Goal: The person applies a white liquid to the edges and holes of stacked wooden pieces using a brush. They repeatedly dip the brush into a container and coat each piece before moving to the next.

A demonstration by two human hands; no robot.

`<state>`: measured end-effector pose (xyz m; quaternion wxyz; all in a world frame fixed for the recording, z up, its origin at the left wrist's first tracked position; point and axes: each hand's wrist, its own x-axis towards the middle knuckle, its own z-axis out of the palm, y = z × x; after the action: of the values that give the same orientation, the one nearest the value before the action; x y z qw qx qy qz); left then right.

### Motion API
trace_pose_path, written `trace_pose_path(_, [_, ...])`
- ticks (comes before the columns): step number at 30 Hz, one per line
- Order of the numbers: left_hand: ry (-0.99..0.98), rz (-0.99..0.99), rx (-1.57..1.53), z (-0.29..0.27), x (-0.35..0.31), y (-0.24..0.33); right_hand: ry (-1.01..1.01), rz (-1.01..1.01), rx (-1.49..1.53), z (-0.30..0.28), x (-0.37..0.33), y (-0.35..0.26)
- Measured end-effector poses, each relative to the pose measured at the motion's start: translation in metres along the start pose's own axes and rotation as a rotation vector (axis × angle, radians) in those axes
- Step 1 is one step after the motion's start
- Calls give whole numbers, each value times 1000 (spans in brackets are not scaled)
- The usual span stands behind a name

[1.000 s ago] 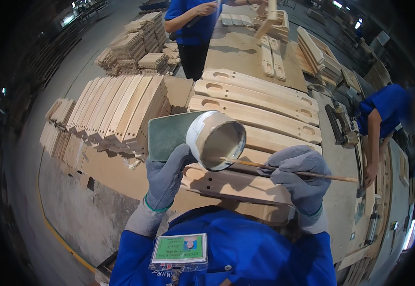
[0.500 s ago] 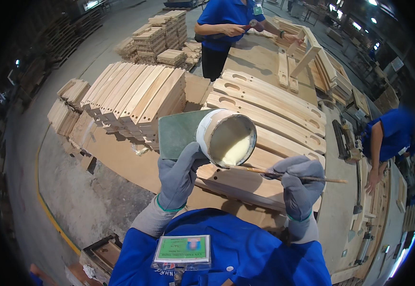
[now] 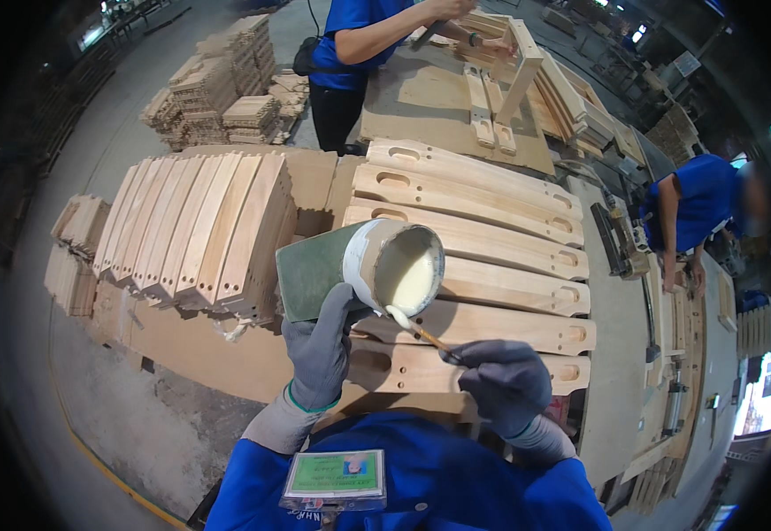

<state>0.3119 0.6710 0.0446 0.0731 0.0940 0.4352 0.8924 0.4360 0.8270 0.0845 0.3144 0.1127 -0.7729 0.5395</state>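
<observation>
Mid-frame, their left hand (image 3: 319,352) holds a cup (image 3: 365,258), likely light, best gripped round the outside; the right hand (image 3: 509,380) pinches a stiff-looking stick (image 3: 430,338).

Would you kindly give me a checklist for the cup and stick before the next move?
1. Left hand gripping the cup: ok.
2. Right hand holding the thin stick: ok.
3. Creamy substance on the stick's tip: ok.
4. Cup upright: not ok; it tilts to the right.
5. Green panel fixed to the cup: cannot tell; any join is hidden.
6. Wooden boards laid out in a row: ok.
</observation>
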Motion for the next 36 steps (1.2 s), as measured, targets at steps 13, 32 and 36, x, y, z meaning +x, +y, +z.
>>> trace_pose_path(13, [38,-286,-84,-19,55,-55,291,376,10,-59,179,151])
trace_pose_path(32, [89,-387,-34,-36,56,-66,29,465,-303,-58,224,291])
trace_pose_path(36, [117,-392,-56,-39,54,-66,141,458,-152,-49,236,283])
